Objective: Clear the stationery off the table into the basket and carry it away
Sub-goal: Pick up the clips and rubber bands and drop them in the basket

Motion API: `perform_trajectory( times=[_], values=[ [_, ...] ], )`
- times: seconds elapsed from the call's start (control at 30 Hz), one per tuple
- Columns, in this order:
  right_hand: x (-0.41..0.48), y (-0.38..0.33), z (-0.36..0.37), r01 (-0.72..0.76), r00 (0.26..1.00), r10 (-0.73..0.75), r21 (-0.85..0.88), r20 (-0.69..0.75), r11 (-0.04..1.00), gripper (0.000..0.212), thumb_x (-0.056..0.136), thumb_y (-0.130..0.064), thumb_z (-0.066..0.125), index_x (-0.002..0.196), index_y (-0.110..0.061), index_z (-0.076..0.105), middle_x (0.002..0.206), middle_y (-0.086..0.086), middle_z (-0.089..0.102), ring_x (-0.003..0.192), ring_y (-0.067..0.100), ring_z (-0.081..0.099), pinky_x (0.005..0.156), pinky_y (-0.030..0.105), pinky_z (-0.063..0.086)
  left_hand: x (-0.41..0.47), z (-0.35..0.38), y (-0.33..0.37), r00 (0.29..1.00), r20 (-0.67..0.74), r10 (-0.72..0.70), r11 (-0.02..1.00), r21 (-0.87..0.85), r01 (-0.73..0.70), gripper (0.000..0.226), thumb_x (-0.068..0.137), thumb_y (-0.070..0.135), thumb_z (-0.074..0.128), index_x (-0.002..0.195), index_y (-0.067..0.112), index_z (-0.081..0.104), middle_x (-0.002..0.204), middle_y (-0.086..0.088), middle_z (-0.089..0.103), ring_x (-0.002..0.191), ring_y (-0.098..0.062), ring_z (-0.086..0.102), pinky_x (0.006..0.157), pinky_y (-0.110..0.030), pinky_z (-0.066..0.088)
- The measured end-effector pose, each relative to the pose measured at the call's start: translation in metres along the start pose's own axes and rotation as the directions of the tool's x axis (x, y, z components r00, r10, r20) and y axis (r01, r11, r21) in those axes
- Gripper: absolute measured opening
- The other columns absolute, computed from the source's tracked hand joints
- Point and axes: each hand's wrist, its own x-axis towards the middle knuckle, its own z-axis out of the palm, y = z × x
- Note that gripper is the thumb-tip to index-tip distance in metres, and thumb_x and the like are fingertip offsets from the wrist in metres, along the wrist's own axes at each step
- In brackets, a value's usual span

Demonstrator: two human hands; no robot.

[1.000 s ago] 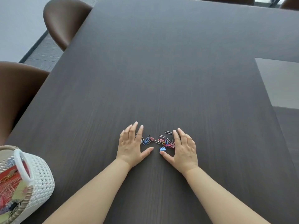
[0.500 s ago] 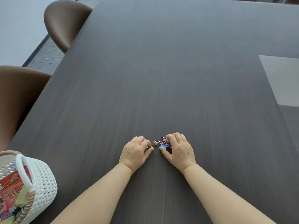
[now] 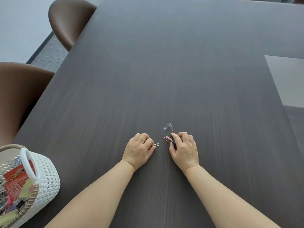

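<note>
Left hand (image 3: 139, 148) curled; silver clip (image 3: 156, 144) pinched, seen jutting past thumb. Right hand (image 3: 184, 147) clenched on coloured clips (image 3: 169, 139). Two loose clips (image 3: 168, 126) lying on table (image 3: 164, 71), at 12 o'clock from gap between hands. Basket (image 3: 47, 175) at 8 o'clock, well apart. Clips judged light, stiff, slippery, flat against wood: best slid together, then pinched by edges. Spills likely from full fists.

No readable text, even on red packet (image 3: 14, 177)
</note>
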Motion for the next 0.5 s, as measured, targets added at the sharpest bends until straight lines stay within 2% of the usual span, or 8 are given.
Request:
perform_trajectory(
  times=[0.1, 0.2, 0.3, 0.4, 0.5],
  values=[
    [-0.004, 0.002, -0.003, 0.044, 0.999, -0.045, 0.056, 0.017, 0.997, 0.044, 0.071, -0.028, 0.040, 0.105, -0.014, 0.065, 0.094, 0.006, 0.056, 0.081, 0.023, 0.046, 0.067, 0.035, 0.052, -0.001, -0.003, 0.001, 1.000, -0.001, 0.004, 1.000, -0.013, -0.004, 0.025, 0.082, 0.036, 0.045, 0.073, 0.017, 0.059, 0.074, 0.000, 0.055, 0.065, -0.016, 0.045, 0.045, -0.027, 0.045],
    [-0.006, 0.004, -0.009, 0.074, 0.995, -0.078, 0.069, 0.054, 0.995, 0.051, 0.069, -0.030, 0.037, 0.109, -0.013, 0.064, 0.102, 0.007, 0.057, 0.091, 0.021, 0.038, 0.075, 0.038, 0.052, -0.010, -0.009, 0.001, 0.999, 0.041, -0.035, 0.998, 0.049, 0.033, 0.035, 0.078, 0.047, 0.044, 0.090, 0.020, 0.061, 0.086, 0.001, 0.056, 0.075, -0.017, 0.047, 0.057, -0.029, 0.049],
    [-0.009, 0.004, -0.010, 0.052, 0.994, -0.050, -0.017, 0.092, 0.999, 0.056, 0.075, -0.045, 0.038, 0.114, -0.013, 0.061, 0.112, 0.007, 0.057, 0.102, 0.021, 0.038, 0.083, 0.041, 0.051, -0.020, -0.011, 0.004, 0.992, 0.056, -0.116, 0.977, 0.184, 0.104, 0.053, 0.075, 0.058, 0.039, 0.105, 0.019, 0.061, 0.095, -0.001, 0.053, 0.083, -0.018, 0.043, 0.064, -0.032, 0.049],
    [-0.007, 0.001, -0.004, 0.026, 0.997, -0.016, -0.134, 0.073, 0.991, 0.065, 0.078, -0.060, 0.035, 0.115, -0.013, 0.061, 0.111, 0.006, 0.058, 0.102, 0.021, 0.040, 0.081, 0.038, 0.051, -0.022, -0.010, 0.010, 0.987, 0.043, -0.155, 0.977, 0.154, 0.147, 0.048, 0.078, 0.056, 0.039, 0.096, 0.020, 0.066, 0.085, 0.000, 0.055, 0.071, -0.018, 0.050, 0.055, -0.028, 0.046],
    [-0.006, 0.002, 0.005, 0.115, 0.993, -0.116, -0.047, -0.015, 0.992, 0.053, 0.081, -0.051, 0.041, 0.106, -0.012, 0.065, 0.098, 0.005, 0.059, 0.090, 0.019, 0.042, 0.073, 0.034, 0.053, -0.020, -0.009, 0.011, 0.992, 0.002, -0.127, 0.990, 0.056, 0.127, 0.036, 0.079, 0.051, 0.046, 0.078, 0.019, 0.063, 0.070, 0.003, 0.054, 0.057, -0.016, 0.051, 0.046, -0.024, 0.040]
  ],
)
